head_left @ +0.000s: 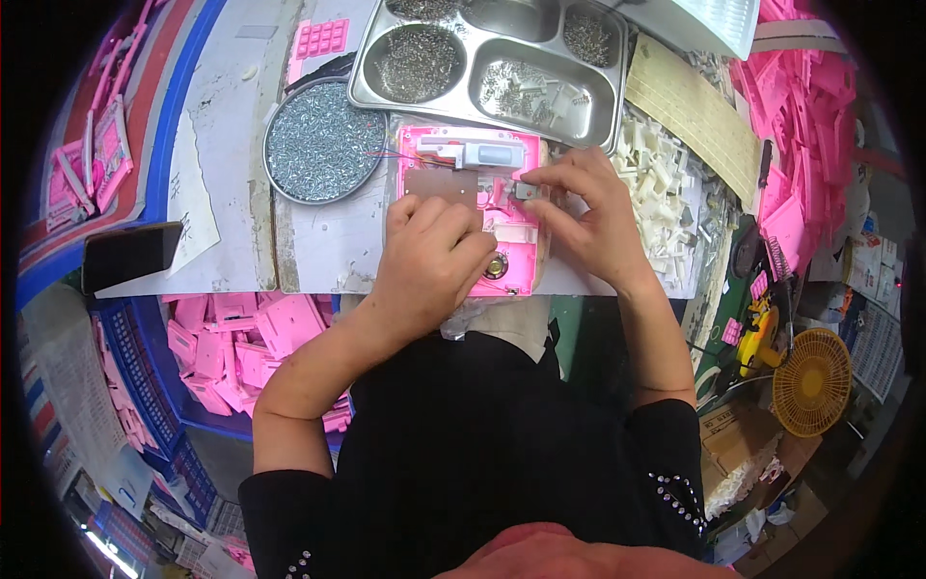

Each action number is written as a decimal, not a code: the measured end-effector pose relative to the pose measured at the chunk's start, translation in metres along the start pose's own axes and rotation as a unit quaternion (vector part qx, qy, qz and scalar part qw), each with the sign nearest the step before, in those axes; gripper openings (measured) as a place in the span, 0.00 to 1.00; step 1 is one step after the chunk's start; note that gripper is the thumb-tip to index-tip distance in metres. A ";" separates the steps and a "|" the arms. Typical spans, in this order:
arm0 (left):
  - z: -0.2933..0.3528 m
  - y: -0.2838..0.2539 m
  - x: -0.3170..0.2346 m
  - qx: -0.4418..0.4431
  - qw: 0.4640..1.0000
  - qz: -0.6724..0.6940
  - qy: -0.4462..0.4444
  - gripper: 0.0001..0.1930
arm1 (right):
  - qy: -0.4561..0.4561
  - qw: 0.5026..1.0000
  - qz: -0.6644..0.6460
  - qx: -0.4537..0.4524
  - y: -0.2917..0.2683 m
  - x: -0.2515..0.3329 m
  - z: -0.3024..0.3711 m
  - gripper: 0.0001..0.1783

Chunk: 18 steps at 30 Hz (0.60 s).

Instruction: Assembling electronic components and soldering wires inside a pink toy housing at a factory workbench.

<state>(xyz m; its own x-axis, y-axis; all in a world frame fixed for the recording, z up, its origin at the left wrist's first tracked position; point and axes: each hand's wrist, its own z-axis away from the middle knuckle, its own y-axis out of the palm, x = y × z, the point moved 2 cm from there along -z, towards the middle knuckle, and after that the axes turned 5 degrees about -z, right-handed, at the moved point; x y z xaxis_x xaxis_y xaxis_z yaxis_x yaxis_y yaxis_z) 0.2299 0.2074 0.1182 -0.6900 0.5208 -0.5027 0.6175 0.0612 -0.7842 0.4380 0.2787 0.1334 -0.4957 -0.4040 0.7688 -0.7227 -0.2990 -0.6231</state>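
Observation:
A pink plastic housing (523,268) lies open on the worktable in front of me, its inside facing up. It holds a brown circuit board (442,181), a white and grey cylindrical part (494,155), thin wires and a small round speaker (497,266). My left hand (431,253) has its fingers curled over the board's lower edge and the housing, holding them down. At the housing's right side, my right hand (590,207) has thumb and forefinger around a small grey part (524,191). Both palms hide some of what lies beneath.
Beyond the housing stands a metal compartment tray (463,114) with small screws and springs. A round dish of screws (326,140) is on the left, white plastic parts (648,174) on the right. A phone (130,256) leans at the left edge; pink parts (289,326) fill a bin below.

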 end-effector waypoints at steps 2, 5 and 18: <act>0.000 0.000 0.000 -0.004 1.000 -0.004 -0.001 0.06 | 0.003 1.000 -0.011 0.012 -0.001 0.000 0.000 0.12; 0.001 0.001 0.000 -0.008 1.000 -0.005 -0.003 0.06 | -0.002 1.000 -0.019 0.021 0.001 -0.001 -0.001 0.12; -0.013 -0.033 0.043 -0.120 0.987 -0.069 -0.078 0.10 | 0.094 0.992 -0.003 0.082 0.004 -0.004 -0.012 0.15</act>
<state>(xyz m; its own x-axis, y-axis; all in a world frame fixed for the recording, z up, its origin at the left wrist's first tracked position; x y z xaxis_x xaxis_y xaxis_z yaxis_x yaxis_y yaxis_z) 0.1842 0.2386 0.1271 -0.8120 0.3568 -0.4619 0.5724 0.3322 -0.7497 0.4317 0.2897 0.1295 -0.5842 -0.2388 0.7757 -0.6453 -0.4429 -0.6224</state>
